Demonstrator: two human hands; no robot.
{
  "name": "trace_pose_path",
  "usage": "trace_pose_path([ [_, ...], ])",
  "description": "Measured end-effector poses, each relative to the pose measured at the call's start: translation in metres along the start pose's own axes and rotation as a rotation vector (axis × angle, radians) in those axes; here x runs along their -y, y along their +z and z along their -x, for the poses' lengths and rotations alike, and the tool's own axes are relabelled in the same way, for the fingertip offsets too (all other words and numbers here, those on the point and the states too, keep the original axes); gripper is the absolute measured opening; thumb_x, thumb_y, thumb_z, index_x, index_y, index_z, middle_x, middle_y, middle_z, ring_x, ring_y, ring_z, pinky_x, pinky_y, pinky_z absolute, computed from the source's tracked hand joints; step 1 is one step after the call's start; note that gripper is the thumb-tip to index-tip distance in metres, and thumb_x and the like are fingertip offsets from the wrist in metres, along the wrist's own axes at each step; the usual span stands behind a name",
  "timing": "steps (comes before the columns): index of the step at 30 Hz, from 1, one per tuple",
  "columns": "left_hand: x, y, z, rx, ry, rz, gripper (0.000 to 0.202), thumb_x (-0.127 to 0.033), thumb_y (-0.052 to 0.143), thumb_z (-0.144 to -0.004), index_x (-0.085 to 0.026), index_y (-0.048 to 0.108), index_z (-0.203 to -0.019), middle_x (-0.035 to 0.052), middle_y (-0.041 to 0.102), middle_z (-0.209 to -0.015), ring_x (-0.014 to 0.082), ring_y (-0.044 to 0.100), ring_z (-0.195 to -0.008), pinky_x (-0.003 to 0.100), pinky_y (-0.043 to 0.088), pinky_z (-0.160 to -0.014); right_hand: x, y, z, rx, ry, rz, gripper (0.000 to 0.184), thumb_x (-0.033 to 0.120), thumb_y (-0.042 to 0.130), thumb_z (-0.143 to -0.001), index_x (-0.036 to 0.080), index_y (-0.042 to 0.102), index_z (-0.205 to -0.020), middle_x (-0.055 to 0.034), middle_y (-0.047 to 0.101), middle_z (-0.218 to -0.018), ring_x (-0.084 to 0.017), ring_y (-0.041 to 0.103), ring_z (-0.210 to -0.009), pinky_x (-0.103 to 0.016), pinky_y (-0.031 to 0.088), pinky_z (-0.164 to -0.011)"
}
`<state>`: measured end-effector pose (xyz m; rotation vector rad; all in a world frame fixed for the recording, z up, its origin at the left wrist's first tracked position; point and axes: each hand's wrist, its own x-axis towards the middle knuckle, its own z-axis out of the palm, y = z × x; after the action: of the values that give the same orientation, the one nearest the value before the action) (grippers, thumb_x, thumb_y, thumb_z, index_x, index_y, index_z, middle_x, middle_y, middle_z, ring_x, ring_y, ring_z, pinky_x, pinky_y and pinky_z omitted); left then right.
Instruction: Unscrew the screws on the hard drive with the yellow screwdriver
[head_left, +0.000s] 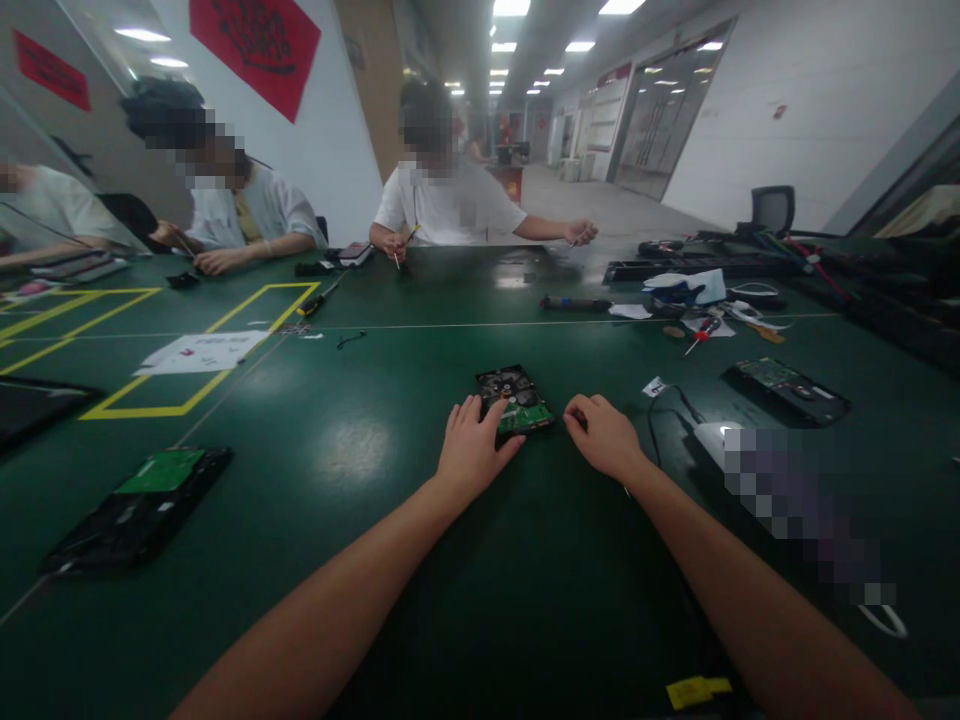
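A small black hard drive with a green circuit board lies flat on the dark green table in front of me. My left hand rests at its near left edge, thumb stretched along the drive, fingers loosely apart and touching it. My right hand sits just right of the drive, fingers curled into a pinch close to its near right corner. Whatever the pinch holds is too small to make out.
Another black drive with a green board lies at the near left, a third one at the right. A red-handled screwdriver, a black tool, papers and cables lie beyond. Three people work along the far edge. A yellow tag lies near me.
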<state>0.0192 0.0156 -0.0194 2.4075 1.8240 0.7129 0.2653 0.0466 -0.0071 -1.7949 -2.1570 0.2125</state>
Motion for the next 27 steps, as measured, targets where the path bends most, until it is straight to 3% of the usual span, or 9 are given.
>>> trace_pose_path([
  [13,0.005,0.001,-0.001,0.016,0.064,0.004,0.054,-0.050,0.060,-0.096,-0.022,0.055,-0.142,0.0168,0.055,-0.146,0.0361,0.046,-0.142,0.055,0.037,-0.116,-0.011,0.002,-0.016,0.050,-0.016,-0.041,0.010,0.032,0.060,-0.093,0.024,0.066,-0.097,-0.0028,0.065,-0.090,-0.017,0.059,-0.076,-0.028,0.037,-0.066],
  [17,0.007,0.002,-0.003,0.048,0.117,0.003,0.055,-0.051,0.058,-0.097,-0.021,0.054,-0.144,0.0181,0.051,-0.152,0.0369,0.043,-0.145,0.054,0.036,-0.118,-0.011,0.004,-0.009,-0.024,0.000,-0.078,0.013,0.031,0.055,-0.096,0.023,0.065,-0.098,-0.0050,0.064,-0.090,-0.019,0.059,-0.078,-0.031,0.038,-0.067],
  [27,0.004,0.000,-0.003,0.087,0.199,0.039,0.056,-0.049,0.054,-0.100,-0.019,0.051,-0.147,0.0205,0.046,-0.157,0.0374,0.039,-0.149,0.057,0.036,-0.118,-0.015,-0.001,-0.001,-0.121,-0.119,-0.265,0.016,0.034,0.051,-0.098,0.024,0.063,-0.098,-0.0041,0.067,-0.096,-0.021,0.063,-0.090,-0.035,0.046,-0.082],
])
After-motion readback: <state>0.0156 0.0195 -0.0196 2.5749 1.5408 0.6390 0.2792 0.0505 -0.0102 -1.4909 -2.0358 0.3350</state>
